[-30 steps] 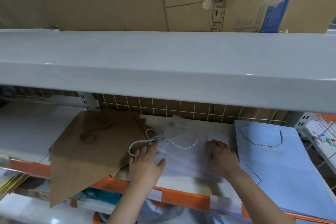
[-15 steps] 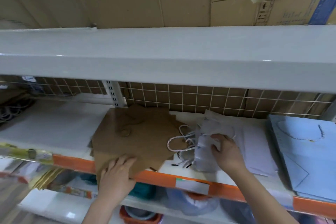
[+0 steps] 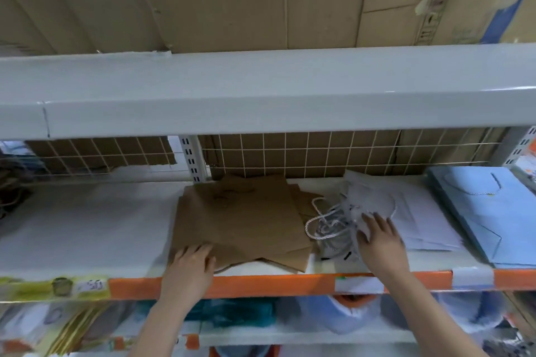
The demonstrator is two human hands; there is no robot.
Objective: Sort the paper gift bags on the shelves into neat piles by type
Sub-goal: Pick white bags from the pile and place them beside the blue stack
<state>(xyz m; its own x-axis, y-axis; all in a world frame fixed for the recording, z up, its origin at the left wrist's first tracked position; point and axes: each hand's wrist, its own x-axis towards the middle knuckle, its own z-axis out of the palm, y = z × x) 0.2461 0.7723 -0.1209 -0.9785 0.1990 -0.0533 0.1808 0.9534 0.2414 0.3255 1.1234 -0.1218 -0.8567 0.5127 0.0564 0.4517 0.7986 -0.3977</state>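
Paper gift bags lay in three groups on the orange-edged shelf (image 3: 290, 281): a fanned brown kraft pile (image 3: 240, 220) at centre, white bags (image 3: 417, 217) just to its right with their rope handles (image 3: 324, 223) tangled in between, and a light blue stack (image 3: 487, 211) at far right. Left hand (image 3: 190, 265) rested on the front-left corner of the kraft pile, fingers fairly straight and pressing, not clasped round anything. Right hand (image 3: 381, 240) lay flat on the near end of the white bags beside the handles, fingers spread, nothing grasped. Step judged in hand: squaring the kraft pile while steadying the white one. Next move probably calls for pushing the skewed kraft sheets flush and freeing the cords so they don't drag a bag along. Against half a second earlier: the left hand had moved from the shelf lip up onto the kraft corner; the right hand, then gripping a small bundle of white bags, had let go and flattened; kraft pile looked less splayed, though the camera had shifted too.
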